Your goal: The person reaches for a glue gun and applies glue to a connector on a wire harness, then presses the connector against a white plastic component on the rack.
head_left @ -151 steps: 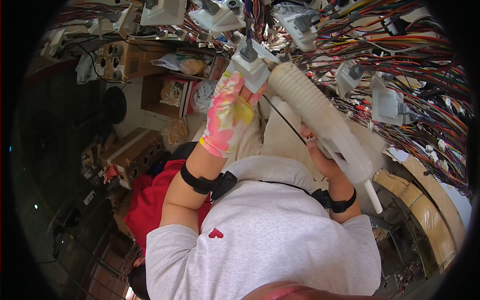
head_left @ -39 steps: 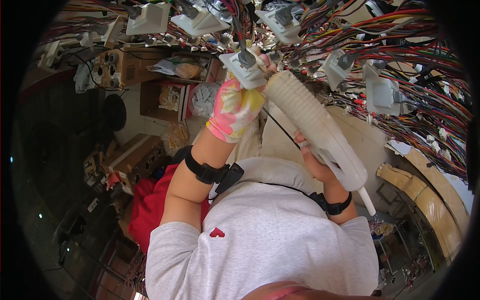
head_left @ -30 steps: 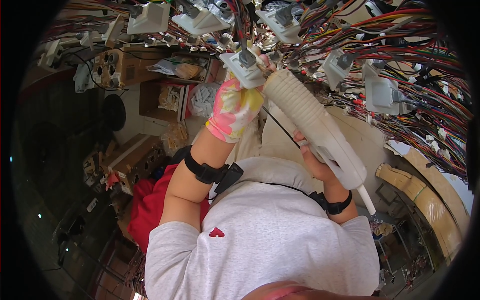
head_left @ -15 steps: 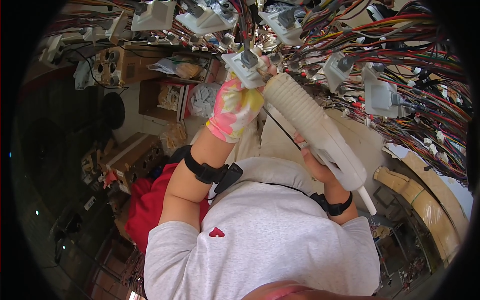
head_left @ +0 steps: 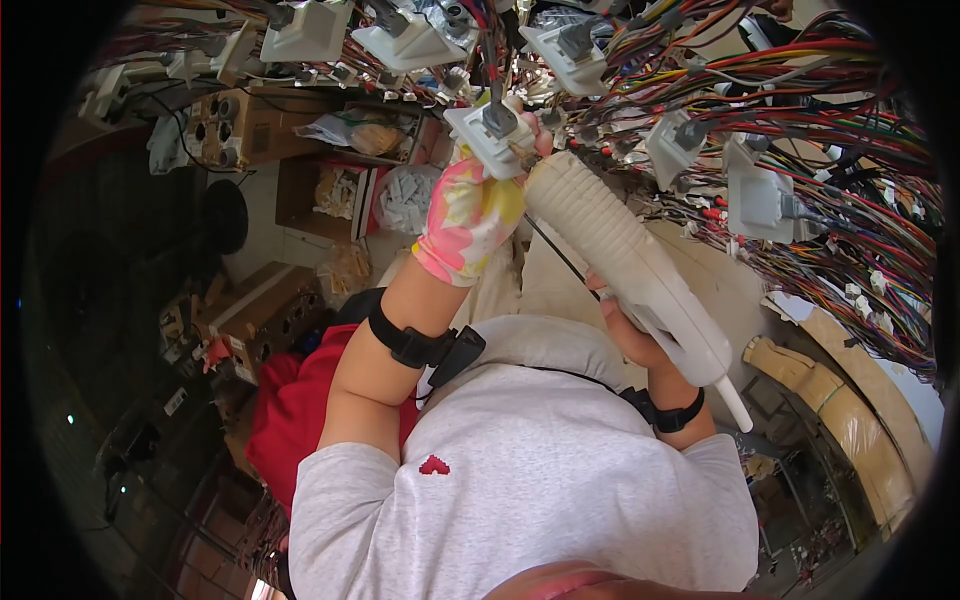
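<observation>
My left hand [head_left: 470,215], in a pink, yellow and white patterned glove, is closed round a white square-flanged plastic fixture [head_left: 480,150]. A grey connector [head_left: 498,120] with wires running up from it sits in the fixture. Bare fingertips show at the fixture's far side. My right hand [head_left: 630,325] grips the handle of a white hot glue gun [head_left: 630,245] with a ribbed barrel; part of the hand is behind the gun. The gun's brownish tip is at the fixture's right edge; whether they touch, I cannot tell. A white glue stick [head_left: 735,403] sticks out of the gun's rear.
More white fixtures [head_left: 760,200] with grey connectors hang around my hands. Dense bundles of coloured wires [head_left: 800,105] fill the top and right. At left are cardboard boxes [head_left: 265,130] and a bag of white parts [head_left: 407,198]. A thin black rod or cord [head_left: 560,250] runs below the gun.
Both hands keep almost the same place, with the fixture and glue gun still together. The gun's front end has shifted very slightly; the surroundings shift a little with the view.
</observation>
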### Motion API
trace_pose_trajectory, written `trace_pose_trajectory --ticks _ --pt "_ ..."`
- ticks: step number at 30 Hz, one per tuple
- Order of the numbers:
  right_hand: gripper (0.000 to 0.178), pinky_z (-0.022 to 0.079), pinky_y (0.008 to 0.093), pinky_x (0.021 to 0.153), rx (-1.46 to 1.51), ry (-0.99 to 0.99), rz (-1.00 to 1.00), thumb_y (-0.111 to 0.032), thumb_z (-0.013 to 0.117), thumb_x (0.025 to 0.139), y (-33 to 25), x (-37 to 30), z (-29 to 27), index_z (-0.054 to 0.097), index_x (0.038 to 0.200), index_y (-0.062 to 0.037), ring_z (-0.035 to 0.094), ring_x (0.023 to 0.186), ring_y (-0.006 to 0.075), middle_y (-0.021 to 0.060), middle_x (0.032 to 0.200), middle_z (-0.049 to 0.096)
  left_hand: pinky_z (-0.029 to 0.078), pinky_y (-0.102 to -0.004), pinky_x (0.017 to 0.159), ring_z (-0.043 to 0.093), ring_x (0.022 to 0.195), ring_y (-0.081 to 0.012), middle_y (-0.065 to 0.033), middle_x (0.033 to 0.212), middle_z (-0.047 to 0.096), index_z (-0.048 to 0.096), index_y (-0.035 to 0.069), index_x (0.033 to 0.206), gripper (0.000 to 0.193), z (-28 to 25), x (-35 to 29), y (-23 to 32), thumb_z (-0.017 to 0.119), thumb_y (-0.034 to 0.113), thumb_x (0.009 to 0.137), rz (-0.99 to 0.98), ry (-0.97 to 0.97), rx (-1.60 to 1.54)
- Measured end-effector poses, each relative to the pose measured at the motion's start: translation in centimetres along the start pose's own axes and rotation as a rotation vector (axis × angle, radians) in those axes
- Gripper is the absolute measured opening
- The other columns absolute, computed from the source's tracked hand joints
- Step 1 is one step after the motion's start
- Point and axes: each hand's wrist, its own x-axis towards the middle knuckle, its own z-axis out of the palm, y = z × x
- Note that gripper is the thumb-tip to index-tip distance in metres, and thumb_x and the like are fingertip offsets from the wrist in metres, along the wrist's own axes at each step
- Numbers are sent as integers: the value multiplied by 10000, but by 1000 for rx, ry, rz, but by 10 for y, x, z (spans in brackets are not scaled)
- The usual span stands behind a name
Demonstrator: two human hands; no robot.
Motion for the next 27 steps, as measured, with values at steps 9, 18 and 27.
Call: trace_pose_trajectory --ticks 9,18,27 --pt "323 464 244 710 -51 -51 32 -14 654 714 -2 -1 -7 576 1027 6 592 812 127 65 890 615 384 -413 1032 540 1092 -240 -86 1212 557 467 67 1288 447 2 0 -2 531 40 846 18 -5 12" --pt "332 486 253 675 13 21 87 -18 659 745 -2 -6 -3 567 1064 -6 596 786 120 44 887 623 505 -296 755 531 991 -266 -120 1084 549 473 27 1211 628 11 2 -7 731 120 646 117 165 185" --pt "365 468 304 788 62 -71 61 -12 613 757 -16 -10 -11 545 1115 1 593 898 182 104 980 612 448 -388 969 562 1070 -245 -98 1185 564 452 85 1260 500 -13 -2 21 648 98 801 144 245 570"
